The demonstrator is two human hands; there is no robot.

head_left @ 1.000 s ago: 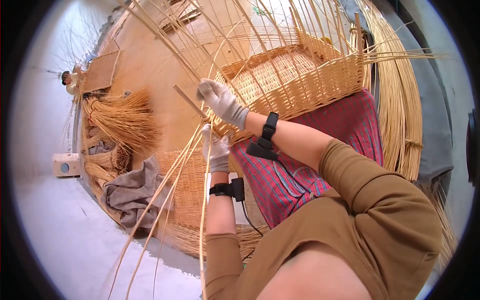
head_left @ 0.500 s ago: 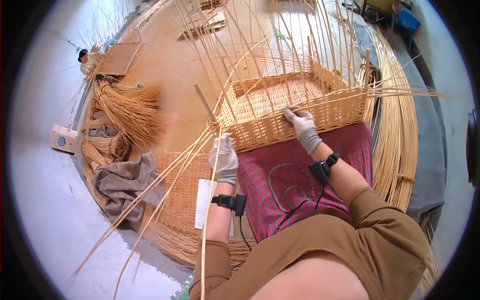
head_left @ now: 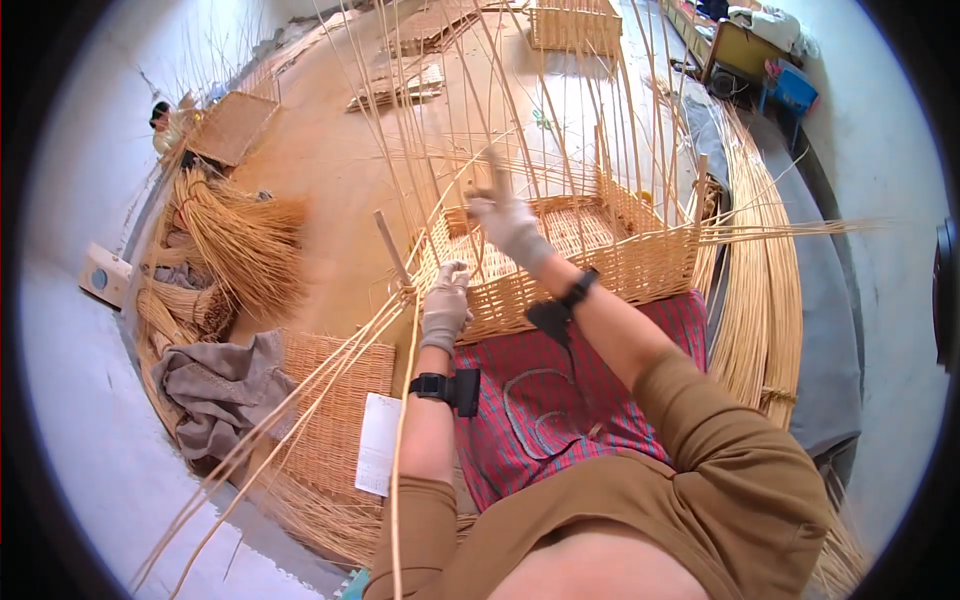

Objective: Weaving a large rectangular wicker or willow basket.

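Note:
A rectangular wicker basket (head_left: 590,285) with tall upright stakes rests on a red and blue striped cloth (head_left: 640,340) over my lap. My left hand (head_left: 445,305), in a pale glove, is closed on the near wall by its left corner. Long loose rods (head_left: 340,355) run from that corner toward the lower left, and one passes down along my left forearm. My right hand (head_left: 512,228), also gloved, is raised above the near rim among the stakes. Motion blurs its fingers, so I cannot make out whether they hold a stake. A short thick post (head_left: 392,248) stands at the left corner.
Bundles of thin rods (head_left: 240,225) lie at left, with a grey cloth (head_left: 215,385) and a woven panel (head_left: 335,420) nearer. A long rod bundle (head_left: 765,270) runs along the right. Farther off are another basket (head_left: 575,28), a blue container (head_left: 795,90) and a person (head_left: 165,125).
My right hand has left the near wall's outer face and moved up and left among the stakes. My left hand stays by the left corner. The view has shifted slightly.

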